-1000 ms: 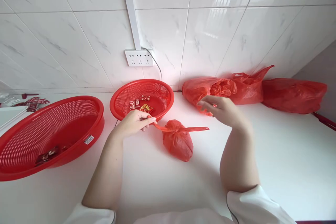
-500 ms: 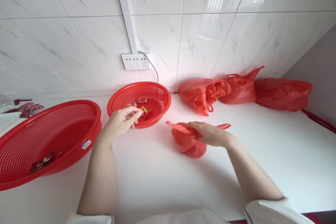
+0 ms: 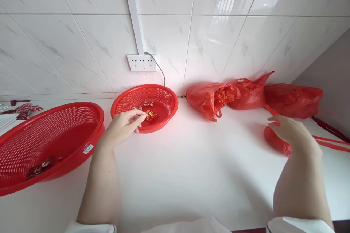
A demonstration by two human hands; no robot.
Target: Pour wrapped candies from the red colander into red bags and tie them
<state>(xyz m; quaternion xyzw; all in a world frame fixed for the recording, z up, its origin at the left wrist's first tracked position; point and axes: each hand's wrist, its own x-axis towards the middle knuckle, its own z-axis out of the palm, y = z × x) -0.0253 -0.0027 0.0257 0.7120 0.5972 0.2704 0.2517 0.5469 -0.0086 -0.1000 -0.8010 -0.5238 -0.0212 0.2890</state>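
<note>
Red plastic bag [image 3: 273, 141] lay toward the right edge of the counter [image 3: 191, 174], under the right hand [image 3: 295, 131] and partly to its left; the left hand [image 3: 124, 124], almost closed, seemingly without object, was farther. Right was loosely curved; its grip I could not tell.

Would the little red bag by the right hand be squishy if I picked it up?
Probably: the small red plastic bag looks thin and wrinkled. Its rounded bulge might let it rock, and its long handles would likely flop.
</note>
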